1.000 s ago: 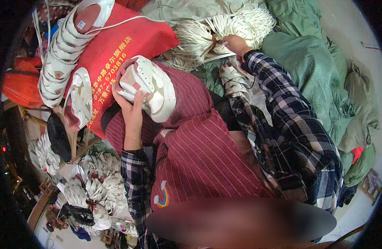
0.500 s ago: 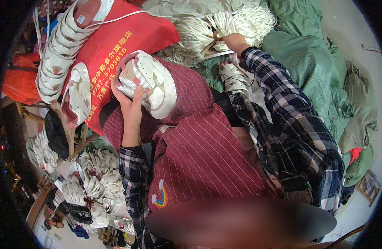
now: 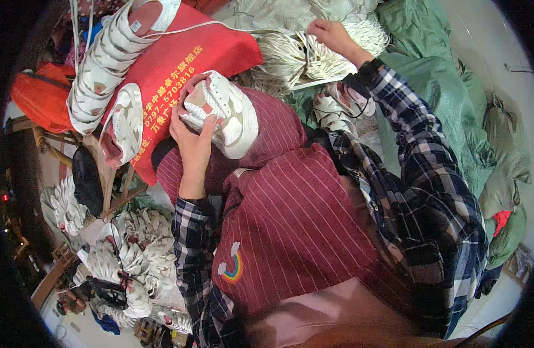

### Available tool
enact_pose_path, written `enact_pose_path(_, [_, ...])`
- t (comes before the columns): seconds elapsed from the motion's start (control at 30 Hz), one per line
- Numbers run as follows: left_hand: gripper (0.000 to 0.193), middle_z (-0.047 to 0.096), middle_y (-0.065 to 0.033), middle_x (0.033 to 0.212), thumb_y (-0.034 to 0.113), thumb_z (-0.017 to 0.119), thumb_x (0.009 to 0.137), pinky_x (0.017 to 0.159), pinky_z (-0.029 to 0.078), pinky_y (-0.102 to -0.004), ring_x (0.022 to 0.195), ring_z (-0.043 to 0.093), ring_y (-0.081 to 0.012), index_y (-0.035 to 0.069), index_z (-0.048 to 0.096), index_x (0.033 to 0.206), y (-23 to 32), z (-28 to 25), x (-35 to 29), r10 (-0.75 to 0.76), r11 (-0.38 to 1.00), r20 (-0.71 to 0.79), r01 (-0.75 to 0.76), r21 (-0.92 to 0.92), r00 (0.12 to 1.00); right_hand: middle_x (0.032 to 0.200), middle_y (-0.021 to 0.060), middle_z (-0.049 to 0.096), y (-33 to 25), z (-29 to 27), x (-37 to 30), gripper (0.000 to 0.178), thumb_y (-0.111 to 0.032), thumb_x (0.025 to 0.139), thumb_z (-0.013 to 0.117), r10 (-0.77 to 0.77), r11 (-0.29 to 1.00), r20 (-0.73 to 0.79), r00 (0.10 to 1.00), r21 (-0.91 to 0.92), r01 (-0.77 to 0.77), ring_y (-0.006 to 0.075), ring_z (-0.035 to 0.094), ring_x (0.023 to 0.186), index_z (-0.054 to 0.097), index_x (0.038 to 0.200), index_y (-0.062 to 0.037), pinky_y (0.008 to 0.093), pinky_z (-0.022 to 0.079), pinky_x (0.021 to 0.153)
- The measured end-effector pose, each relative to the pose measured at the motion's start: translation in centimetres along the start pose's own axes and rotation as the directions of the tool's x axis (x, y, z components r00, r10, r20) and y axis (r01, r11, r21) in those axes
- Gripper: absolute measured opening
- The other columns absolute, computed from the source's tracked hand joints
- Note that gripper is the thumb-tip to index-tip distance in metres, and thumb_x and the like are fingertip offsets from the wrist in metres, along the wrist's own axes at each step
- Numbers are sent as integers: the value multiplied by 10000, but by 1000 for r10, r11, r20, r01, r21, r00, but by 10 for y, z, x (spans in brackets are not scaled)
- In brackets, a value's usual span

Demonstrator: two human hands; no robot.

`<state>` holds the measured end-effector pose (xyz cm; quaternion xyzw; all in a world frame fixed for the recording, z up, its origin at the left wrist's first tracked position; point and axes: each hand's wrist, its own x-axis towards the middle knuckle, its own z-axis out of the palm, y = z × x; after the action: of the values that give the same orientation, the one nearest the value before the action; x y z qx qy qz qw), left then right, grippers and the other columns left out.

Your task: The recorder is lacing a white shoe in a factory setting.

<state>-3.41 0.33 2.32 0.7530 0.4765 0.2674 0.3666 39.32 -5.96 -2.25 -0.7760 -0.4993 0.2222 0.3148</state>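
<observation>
My left hand point(image 3: 193, 139) is closed around a white shoe upper point(image 3: 235, 119) with beige and pink patches, its thumb lying on the mesh. The upper rests over my lap, on a maroon striped apron point(image 3: 296, 214). At the top, my right hand point(image 3: 333, 37) is raised over a large tied bundle of white shoelaces point(image 3: 313, 61). Its fingers are curled together; what they grip, if anything, is too small to make out. A long white lace point(image 3: 220, 23) runs across a red cloth point(image 3: 220, 49) toward the bundle.
A nested stack of white uppers point(image 3: 107, 72) leans at the left, with a single upper point(image 3: 125, 124) beside it. More uppers point(image 3: 139, 255) pile up lower left. Green sacks point(image 3: 441, 98) line the right. Several white pieces point(image 3: 336, 110) lie under my right forearm.
My right hand has lifted off the lace bundle's tie, moving up and slightly away. My left hand keeps its hold on the upper. The whole view has shifted slightly.
</observation>
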Motion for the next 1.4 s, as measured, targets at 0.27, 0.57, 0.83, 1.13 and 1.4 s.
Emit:
enact_pose_path(0.27, [655, 461, -147, 1292, 107, 717, 800, 940, 447, -329, 1079, 557, -210, 16, 408, 1370, 73, -16, 13, 250, 911, -3, -237, -337, 968, 865, 58, 672, -206, -5, -49, 197, -181, 921, 622, -618, 786, 284, 733, 236, 572, 130, 622, 794, 662, 1003, -6, 277, 493, 729])
enact_pose_path(0.57, [235, 520, 33, 749, 182, 491, 996, 633, 331, -208, 653, 394, -46, -14, 604, 1059, 67, -64, -15, 155, 669, 251, 85, -738, 955, 844, 65, 656, -274, -1, -59, 180, -145, 940, 590, -672, 735, 165, 722, 266, 624, 101, 602, 780, 654, 1025, 1, 256, 485, 712])
enact_pose_path(0.83, [245, 380, 64, 676, 209, 465, 1013, 568, 266, -202, 611, 301, -41, 0, 591, 982, 0, -92, -36, -1, 696, 321, 231, -679, 947, 763, 73, 656, -192, -51, -17, 237, -204, 928, 585, -380, 925, -135, 915, -35, 378, 150, 603, 719, 662, 963, 18, 293, 468, 644])
enact_pose_path(1.13, [220, 469, 75, 697, 175, 502, 992, 528, 308, -179, 594, 376, -12, 17, 644, 1047, 29, -66, -30, 41, 834, 449, 217, -507, 892, 928, 125, 686, -125, -19, 11, 214, -141, 819, 559, -323, 322, 205, 924, -894, 311, 331, 652, 915, 670, 979, -51, 398, 529, 757])
enact_pose_path(1.4, [194, 531, 48, 724, 188, 551, 962, 573, 379, -216, 650, 453, -35, 22, 650, 946, 35, -28, -19, 86, 908, 386, 87, -410, 918, 907, 123, 656, -229, 76, -87, 257, -261, 935, 516, -477, 872, 524, 705, 383, 305, 219, 633, 833, 618, 1071, -69, 336, 486, 760])
